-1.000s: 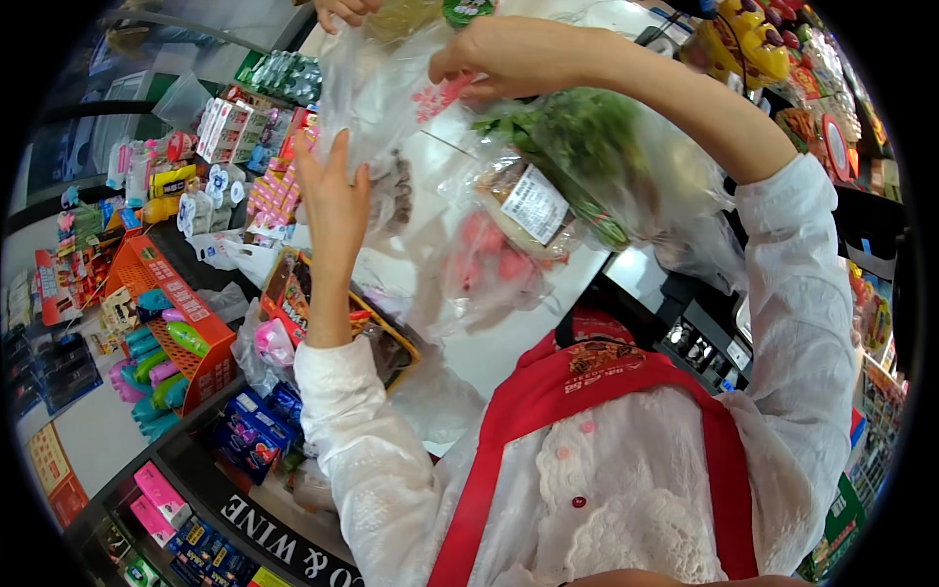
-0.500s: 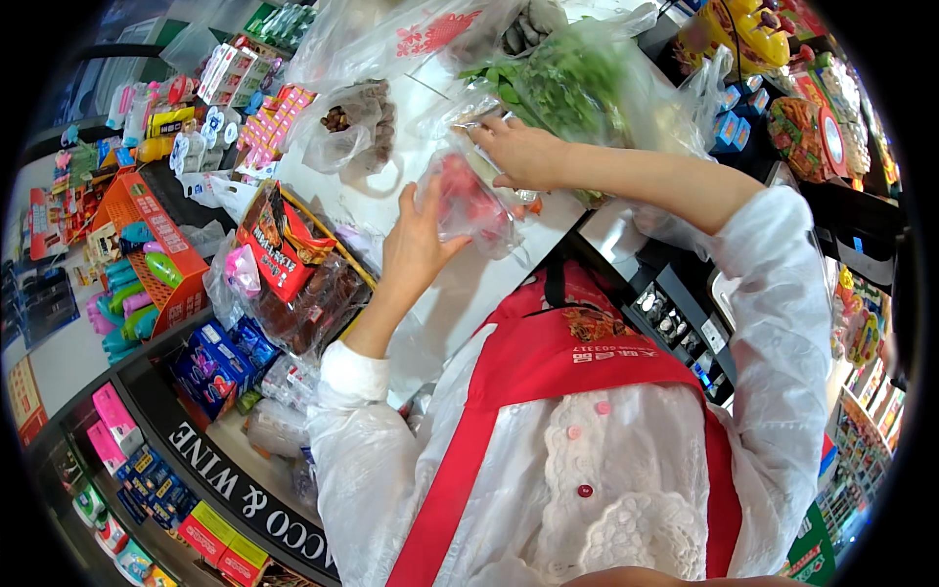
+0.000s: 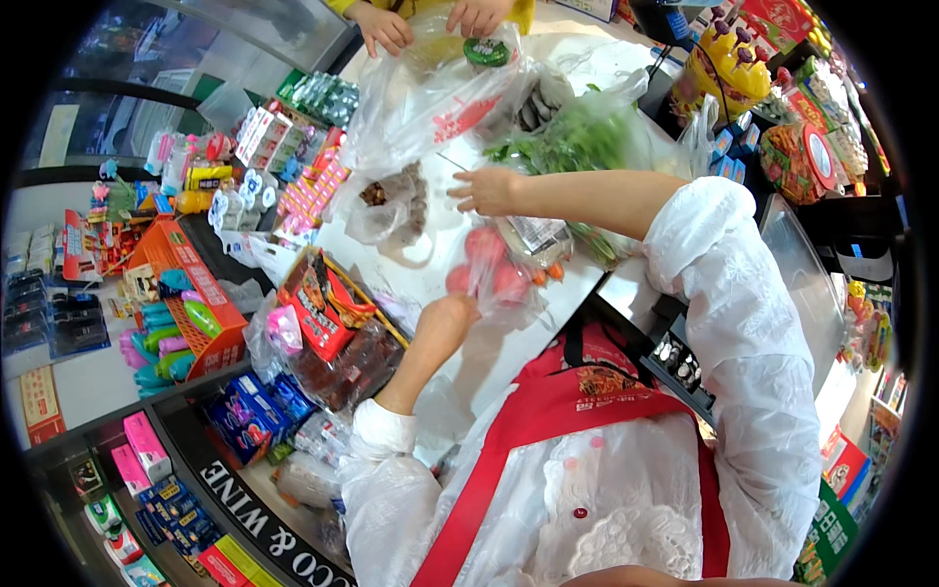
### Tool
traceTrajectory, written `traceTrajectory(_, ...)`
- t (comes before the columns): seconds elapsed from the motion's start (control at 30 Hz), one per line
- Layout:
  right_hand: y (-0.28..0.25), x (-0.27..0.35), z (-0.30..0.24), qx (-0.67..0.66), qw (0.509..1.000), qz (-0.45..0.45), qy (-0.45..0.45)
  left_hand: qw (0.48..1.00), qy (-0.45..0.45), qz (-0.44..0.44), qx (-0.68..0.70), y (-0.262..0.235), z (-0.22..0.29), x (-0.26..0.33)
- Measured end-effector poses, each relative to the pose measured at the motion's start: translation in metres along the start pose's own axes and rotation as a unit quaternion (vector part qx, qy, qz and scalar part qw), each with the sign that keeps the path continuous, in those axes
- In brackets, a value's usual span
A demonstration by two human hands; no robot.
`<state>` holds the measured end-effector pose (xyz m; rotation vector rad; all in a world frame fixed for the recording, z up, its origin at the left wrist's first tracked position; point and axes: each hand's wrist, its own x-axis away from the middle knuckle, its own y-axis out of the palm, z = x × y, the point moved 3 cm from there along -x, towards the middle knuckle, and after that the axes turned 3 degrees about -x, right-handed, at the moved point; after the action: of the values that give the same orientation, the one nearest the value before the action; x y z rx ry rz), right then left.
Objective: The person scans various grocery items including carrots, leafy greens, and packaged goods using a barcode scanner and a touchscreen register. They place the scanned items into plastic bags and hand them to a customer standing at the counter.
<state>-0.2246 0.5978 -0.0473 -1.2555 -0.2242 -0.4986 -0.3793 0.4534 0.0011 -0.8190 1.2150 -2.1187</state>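
My left hand (image 3: 448,323) is closed on the near edge of a clear plastic bag holding round pinkish-red produce, perhaps tomatoes (image 3: 497,262). Beyond it, my right hand (image 3: 489,191) reaches leftward over the white counter (image 3: 386,279), fingers apart and nothing visible in them. Just left of those fingertips lies a clear bag of small brown pieces (image 3: 391,201), possibly nuts. A clear pack with a white label (image 3: 538,238) sits against the red produce, near small orange pieces (image 3: 550,273). Leafy greens (image 3: 572,147) in a clear bag lie behind my right forearm.
Across the counter, another person's hands (image 3: 430,24) hold a large white plastic bag (image 3: 421,103) with a green round item inside. A red snack pack (image 3: 328,305) lies left of my left hand. An orange basket (image 3: 201,303) and a black drawer (image 3: 675,357) flank me.
My left hand has gone from spread beside the produce bag to closed on its edge. My right hand has left the labelled pack. The view has shifted, showing another person's hands.
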Motion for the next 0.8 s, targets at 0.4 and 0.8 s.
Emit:
traceTrajectory(0.4,0.007,-0.001,-0.001,-0.07,0.996,0.04,-0.041,0.952,-0.02,0.282,0.115,-0.132,-0.007,-0.065)
traceTrajectory(0.8,-0.157,0.171,0.122,0.094,0.955,0.23,0.159,0.962,-0.113,0.249,0.013,-0.106,-0.079,-0.102)
